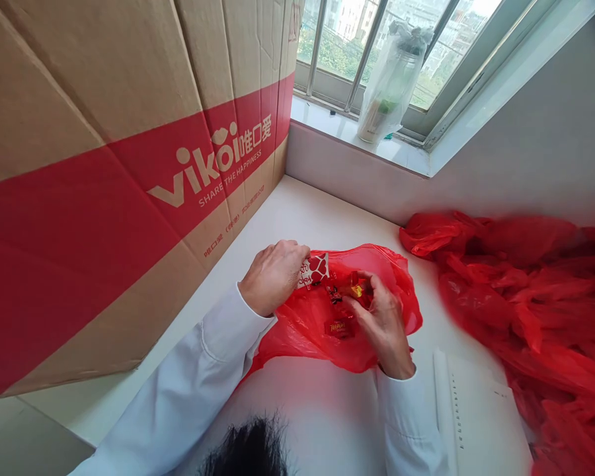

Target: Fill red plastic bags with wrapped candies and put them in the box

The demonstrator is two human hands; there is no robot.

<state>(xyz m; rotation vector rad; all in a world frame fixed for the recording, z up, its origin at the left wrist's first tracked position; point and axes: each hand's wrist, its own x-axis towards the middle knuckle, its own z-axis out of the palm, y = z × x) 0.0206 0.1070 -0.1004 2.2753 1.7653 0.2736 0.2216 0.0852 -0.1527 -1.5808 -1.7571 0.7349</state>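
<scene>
A thin red plastic bag [317,330] lies spread on the white surface, with several small wrapped pieces on it. My left hand [276,274] is closed on a small white packet printed with red hearts [317,270], over the bag's left part. At the bag's right side, the thumb and fingers of my right hand [383,319] curl around a red and yellow wrapped candy [357,289]. Just below lies a dark red wrapped candy with gold lettering [339,327]. My right palm hides part of the bag.
A large cardboard box [129,238] with a red band stands at the left. More red plastic bags [525,311] are heaped at the right, beside a white sheet or pad [480,410]. A bottle wrapped in clear plastic [391,86] stands on the windowsill [327,122].
</scene>
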